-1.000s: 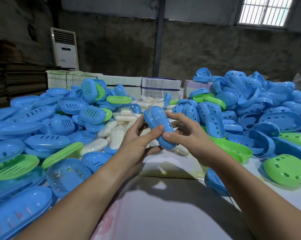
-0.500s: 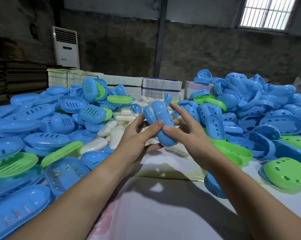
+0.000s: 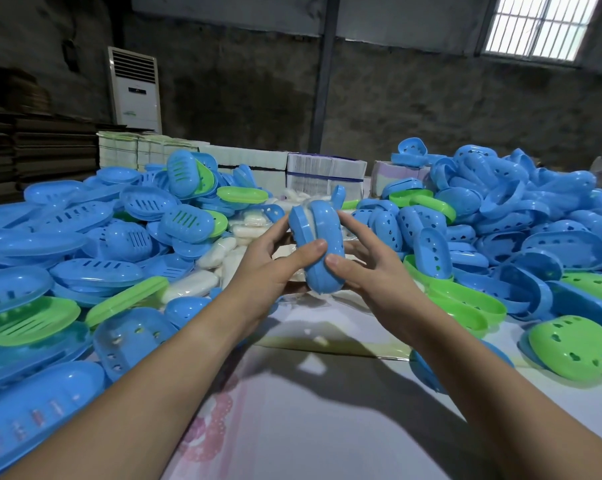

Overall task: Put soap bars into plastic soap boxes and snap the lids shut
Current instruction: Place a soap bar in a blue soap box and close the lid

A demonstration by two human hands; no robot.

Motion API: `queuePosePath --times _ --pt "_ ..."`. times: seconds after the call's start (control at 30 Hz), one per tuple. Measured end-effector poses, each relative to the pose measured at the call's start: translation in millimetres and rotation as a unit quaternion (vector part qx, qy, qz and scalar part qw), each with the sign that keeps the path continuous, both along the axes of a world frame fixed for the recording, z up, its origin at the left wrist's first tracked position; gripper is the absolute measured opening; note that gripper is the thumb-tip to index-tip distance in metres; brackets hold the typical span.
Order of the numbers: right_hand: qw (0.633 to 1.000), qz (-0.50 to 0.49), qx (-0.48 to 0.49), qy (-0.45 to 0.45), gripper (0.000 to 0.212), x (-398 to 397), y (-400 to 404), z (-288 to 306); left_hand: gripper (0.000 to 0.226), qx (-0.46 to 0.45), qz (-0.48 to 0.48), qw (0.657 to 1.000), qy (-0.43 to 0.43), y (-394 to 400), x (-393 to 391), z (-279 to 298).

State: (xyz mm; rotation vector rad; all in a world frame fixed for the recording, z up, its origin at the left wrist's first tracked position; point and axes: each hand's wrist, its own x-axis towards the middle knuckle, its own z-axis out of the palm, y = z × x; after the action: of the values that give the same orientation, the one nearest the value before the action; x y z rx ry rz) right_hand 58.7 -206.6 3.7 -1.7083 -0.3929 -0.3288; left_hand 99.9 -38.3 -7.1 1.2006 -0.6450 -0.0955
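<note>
A blue soap box (image 3: 318, 244) stands on its edge in the air above the table's middle, its two halves a little apart at the top with a white wrapped soap bar showing in the gap. My left hand (image 3: 268, 268) grips it from the left, thumb on the near side. My right hand (image 3: 372, 268) holds it from the right, thumb pressed low on the box and fingers spread behind it. Loose white soap bars (image 3: 192, 285) lie heaped on the table just beyond my hands.
Piles of blue and green box halves (image 3: 95, 244) fill the left; a taller blue heap (image 3: 521, 216) fills the right. A green lid (image 3: 573, 348) lies near right. Stacked cartons (image 3: 323, 174) stand behind. The pale table cover (image 3: 292, 410) lies under my forearms.
Both hands have kept the box between them and shifted it slightly; the right fingers have spread wider round its far side.
</note>
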Motion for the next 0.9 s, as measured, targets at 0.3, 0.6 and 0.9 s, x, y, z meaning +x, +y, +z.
queuePosePath --times 0.3,0.6,0.9 --pt "1.0 0.001 -0.027 -0.008 0.056 0.5 -5.4 -0.3 0.039 -0.003 -0.001 1.0 0.001 -4.2 -3.4 -0.4" --pt "0.999 -0.022 -0.023 0.005 0.054 -1.1 -2.9 2.3 0.045 -0.046 -0.021 0.997 0.063 -9.5 -1.7 -4.3" --pt "0.999 -0.028 -0.027 0.0 0.05 -3.7 -4.4 6.7 0.047 -0.018 -0.025 0.999 0.043 -7.4 -2.1 -3.1"
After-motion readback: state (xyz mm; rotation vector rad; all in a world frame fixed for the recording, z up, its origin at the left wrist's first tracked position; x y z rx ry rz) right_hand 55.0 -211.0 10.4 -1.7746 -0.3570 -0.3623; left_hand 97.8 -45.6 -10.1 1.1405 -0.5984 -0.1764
